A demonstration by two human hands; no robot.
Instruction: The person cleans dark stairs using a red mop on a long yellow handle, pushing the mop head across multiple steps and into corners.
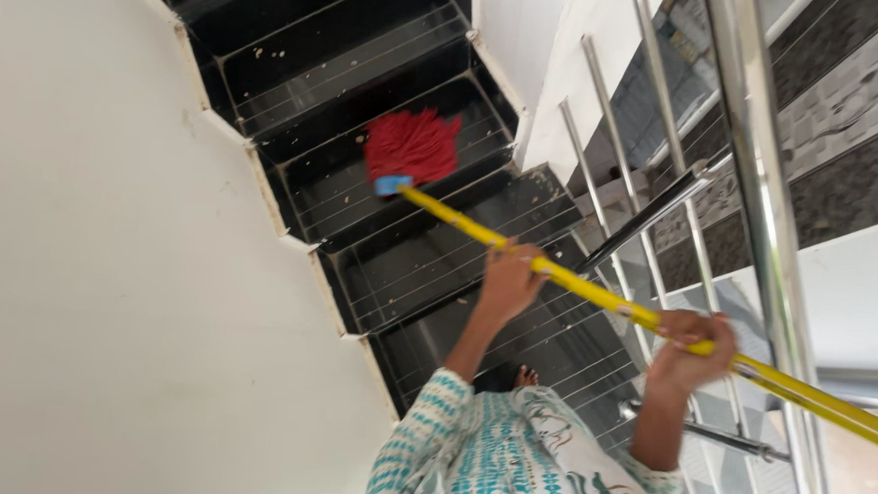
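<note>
I hold a mop with a long yellow handle (597, 291) in both hands. My left hand (507, 279) grips the handle lower down, closer to the head. My right hand (692, 353) grips it higher up, near the railing. The red stringy mop head (414, 145), joined by a blue socket (392, 185), rests on a black stair tread (342, 187) a few steps below me. My patterned teal and white sleeves and top fill the bottom of the view, and toes of one foot (525, 377) show on the step beneath.
Black glossy stairs (299, 59) descend ahead, speckled with pale spots. A white wall (78, 258) runs along the left. A steel railing with vertical bars (762, 194) stands on the right, with grey stone steps of the upper flight behind it.
</note>
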